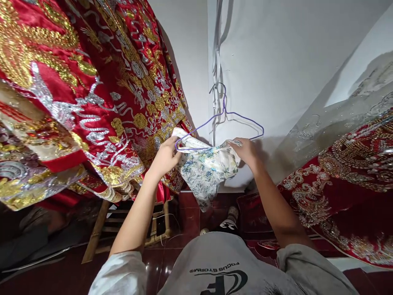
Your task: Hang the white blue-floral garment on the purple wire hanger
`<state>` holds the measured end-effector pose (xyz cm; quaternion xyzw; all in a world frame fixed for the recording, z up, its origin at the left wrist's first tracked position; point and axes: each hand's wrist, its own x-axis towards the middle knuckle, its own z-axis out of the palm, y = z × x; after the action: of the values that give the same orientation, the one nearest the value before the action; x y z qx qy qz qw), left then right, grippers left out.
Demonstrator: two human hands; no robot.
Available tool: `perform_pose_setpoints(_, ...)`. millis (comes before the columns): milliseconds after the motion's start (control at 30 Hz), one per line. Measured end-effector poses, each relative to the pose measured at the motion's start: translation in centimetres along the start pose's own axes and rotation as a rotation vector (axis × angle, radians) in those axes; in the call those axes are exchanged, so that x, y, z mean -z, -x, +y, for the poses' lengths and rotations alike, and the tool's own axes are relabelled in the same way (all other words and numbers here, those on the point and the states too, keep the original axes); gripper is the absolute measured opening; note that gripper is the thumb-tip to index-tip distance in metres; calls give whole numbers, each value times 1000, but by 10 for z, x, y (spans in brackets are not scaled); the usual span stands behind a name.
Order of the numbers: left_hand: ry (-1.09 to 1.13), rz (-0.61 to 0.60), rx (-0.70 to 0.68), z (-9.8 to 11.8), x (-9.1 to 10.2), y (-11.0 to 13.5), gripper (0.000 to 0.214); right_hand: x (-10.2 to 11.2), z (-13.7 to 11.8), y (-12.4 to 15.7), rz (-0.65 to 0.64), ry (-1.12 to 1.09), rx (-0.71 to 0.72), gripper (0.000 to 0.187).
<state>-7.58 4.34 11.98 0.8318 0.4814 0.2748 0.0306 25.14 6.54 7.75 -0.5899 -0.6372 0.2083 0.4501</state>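
Observation:
A purple wire hanger (224, 107) hangs by its hook from white straps (216, 73) against the wall. Along its lower bar lies a white floral garment (204, 168) with blue, green and yellow print; its exact kind is not clear. My left hand (166, 157) is closed on the garment's left top edge, at the hanger's left corner. On the other side, my right hand (245, 151) grips the bunched right top edge, with the hanger's right corner sticking out beyond it. The cloth tapers to a point below. Some fingertips are hidden behind the fabric.
Red robes (123, 82) with gold and silver embroidery hang close on the left. A beaded dark red garment (346, 180) and sheer sequined fabric (310, 127) fill the right. A bamboo chair (98, 229) stands lower left on the red tiled floor (187, 221). A white wall (276, 53) is straight ahead.

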Motion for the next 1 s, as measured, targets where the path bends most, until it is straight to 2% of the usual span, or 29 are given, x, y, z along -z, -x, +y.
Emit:
perform_pose_setpoints(67, 12, 0, -12, 1, 6, -3, 33, -1, -2, 2, 12, 23, 0, 36)
perform_pose_setpoints(200, -32, -181, -17, -5, 9, 6, 26, -5, -3, 5, 58, 76, -3, 35)
perform_pose_setpoints(267, -66, -230, 11, -6, 10, 13, 26, -8, -4, 7, 43, 69, 27, 35)
perform_pose_setpoints(333, -105, -188, 49, -4, 15, 18, 25, -11, -5, 8, 15, 56, 51, 35)
perform_pose_setpoints(500, -140, 82, 48, 19, 33, 14, 14, -18, -8, 9, 28, 56, 48, 33)
perform_pose_setpoints(633, -56, 140, -22, 29, 33, -10, 11, -24, -16, 16, -61, 16, 51, 31)
perform_pose_setpoints(700, -3, 145, -32, 24, 26, -26, 23, -24, -19, 24, -136, -51, 81, 30)
perform_pose_setpoints(767, 33, 137, -46, 14, 18, -41, 42, -17, -21, 34, -195, -118, 126, 29)
perform_pose_setpoints(833, 34, 114, -73, 4, 11, -51, 53, -1, -19, 45, -185, -149, 157, 46)
perform_pose_setpoints(933, 34, 98, -91, -5, 5, -58, 48, 32, -11, 54, -38, -129, 137, 87)
perform_pose_setpoints(1000, 70, 88, -87, -5, 3, -61, 41, 54, -4, 52, 63, -109, 63, 95)
